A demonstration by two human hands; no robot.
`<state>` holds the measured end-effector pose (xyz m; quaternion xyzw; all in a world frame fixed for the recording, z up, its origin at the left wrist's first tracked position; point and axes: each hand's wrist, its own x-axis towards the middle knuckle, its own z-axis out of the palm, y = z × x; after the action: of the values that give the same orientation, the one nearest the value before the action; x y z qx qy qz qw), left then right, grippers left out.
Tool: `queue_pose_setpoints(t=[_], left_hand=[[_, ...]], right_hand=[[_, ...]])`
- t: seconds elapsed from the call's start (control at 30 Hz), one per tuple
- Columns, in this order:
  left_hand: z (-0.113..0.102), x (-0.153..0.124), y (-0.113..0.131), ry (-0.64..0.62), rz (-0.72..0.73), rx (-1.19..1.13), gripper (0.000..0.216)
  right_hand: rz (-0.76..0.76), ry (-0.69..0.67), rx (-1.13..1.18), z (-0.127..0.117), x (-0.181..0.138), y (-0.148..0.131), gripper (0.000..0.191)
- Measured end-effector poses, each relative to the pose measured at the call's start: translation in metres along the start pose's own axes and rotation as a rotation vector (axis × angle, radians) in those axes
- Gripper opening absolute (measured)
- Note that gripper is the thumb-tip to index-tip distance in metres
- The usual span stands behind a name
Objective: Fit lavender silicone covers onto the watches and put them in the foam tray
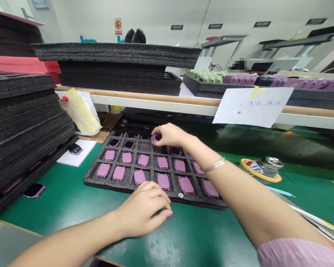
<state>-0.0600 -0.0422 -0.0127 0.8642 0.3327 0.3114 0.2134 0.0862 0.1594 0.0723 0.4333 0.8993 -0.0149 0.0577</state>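
Note:
My right hand (pixel 168 134) reaches over the black foam tray (pixel 114 188) and pinches a purple watch case (pixel 154 139) at its far rows. That case sits over or just above a compartment; I cannot tell whether it touches the bottom. My left hand (pixel 147 207) rests at the tray's front edge, fingers loosely bent and thumb apart, holding nothing. The two nearest rows hold purple watch cases (pixel 162 162) back side up. Farther back, several cases show dark screens, such as a watch case (pixel 128 145). My right forearm hides part of the tray's right side.
Stacked foam trays (pixel 30 107) rise at left; a loose watch (pixel 35 190) lies beside them and another watch (pixel 75 148) on white paper. At right are a yellow tape roll (pixel 260 172), a metal-topped jar (pixel 271 165) and a pen (pixel 280 191). A shelf (pixel 156 100) spans the back.

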Motion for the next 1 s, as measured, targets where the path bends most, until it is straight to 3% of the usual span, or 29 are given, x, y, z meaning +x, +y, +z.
queue_pose_setpoints(t=[0.13,0.27,0.4,0.63,0.87,1.0], left_hand=[[0.001,0.000,0.005,-0.009,0.008,0.030,0.015],[0.002,-0.001,0.008,-0.044,0.003,0.035,0.014],[0.001,0.001,0.006,-0.069,-0.009,0.024,0.013],[-0.002,0.000,0.006,-0.107,-0.027,0.022,0.011],[0.000,0.002,0.007,-0.112,-0.003,0.096,0.014],[0.003,-0.001,-0.007,-0.108,0.073,0.194,0.014]], right_hand=[[0.106,-0.109,-0.058,-0.002,-0.023,0.037,0.030],[0.141,-0.224,-0.052,0.016,-0.030,0.049,0.029],[0.158,-0.201,-0.048,0.025,-0.032,0.045,0.031],[0.223,-0.147,-0.081,0.003,-0.059,0.071,0.032],[0.235,-0.203,-0.001,0.026,-0.072,0.093,0.032],[0.267,-0.169,0.052,0.024,-0.075,0.093,0.031]])
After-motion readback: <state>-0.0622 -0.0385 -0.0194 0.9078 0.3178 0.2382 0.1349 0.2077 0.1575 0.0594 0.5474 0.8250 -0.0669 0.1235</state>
